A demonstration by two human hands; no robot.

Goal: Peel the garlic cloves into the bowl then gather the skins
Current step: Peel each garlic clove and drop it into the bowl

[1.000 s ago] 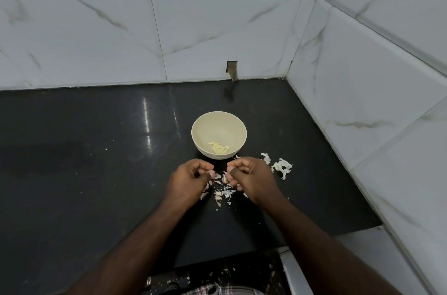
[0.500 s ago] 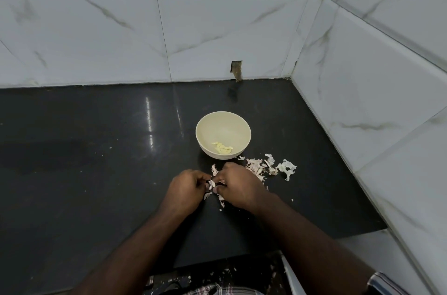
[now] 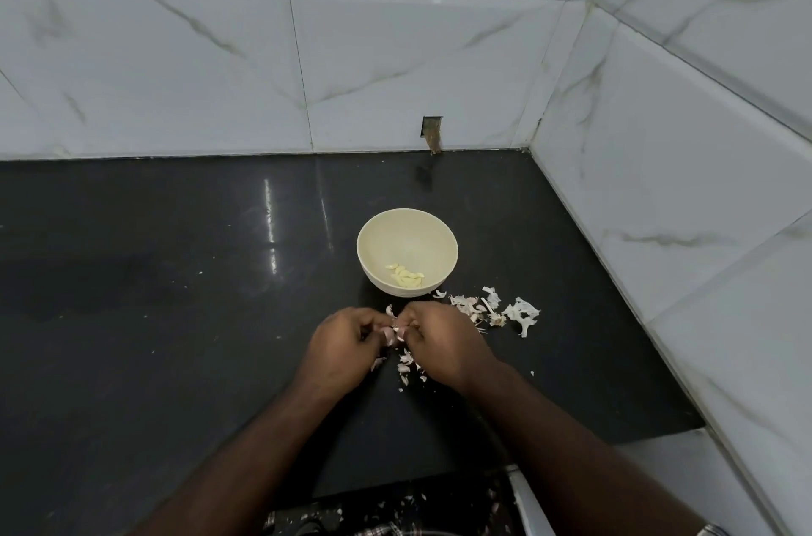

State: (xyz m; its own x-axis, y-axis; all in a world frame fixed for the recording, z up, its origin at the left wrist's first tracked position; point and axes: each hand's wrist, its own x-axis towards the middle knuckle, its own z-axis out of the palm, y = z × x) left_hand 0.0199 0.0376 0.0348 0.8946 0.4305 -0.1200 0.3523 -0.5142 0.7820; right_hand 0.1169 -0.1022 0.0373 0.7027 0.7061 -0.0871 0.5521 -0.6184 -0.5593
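Between our hands: a garlic clove (image 3: 390, 334), pinched from both sides.
Left hand (image 3: 340, 349): fingers curled, gripping the clove.
Right hand (image 3: 444, 342): fingers curled on the same clove, touching the left.
Beyond our hands: cream bowl (image 3: 408, 234) holding peeled cloves (image 3: 406, 274).
Under and right of our hands: loose skins (image 3: 492, 309) on the black counter (image 3: 154, 316).

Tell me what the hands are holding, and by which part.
Both hands, left and right, pinch one garlic clove between their fingertips; which part cannot be told.
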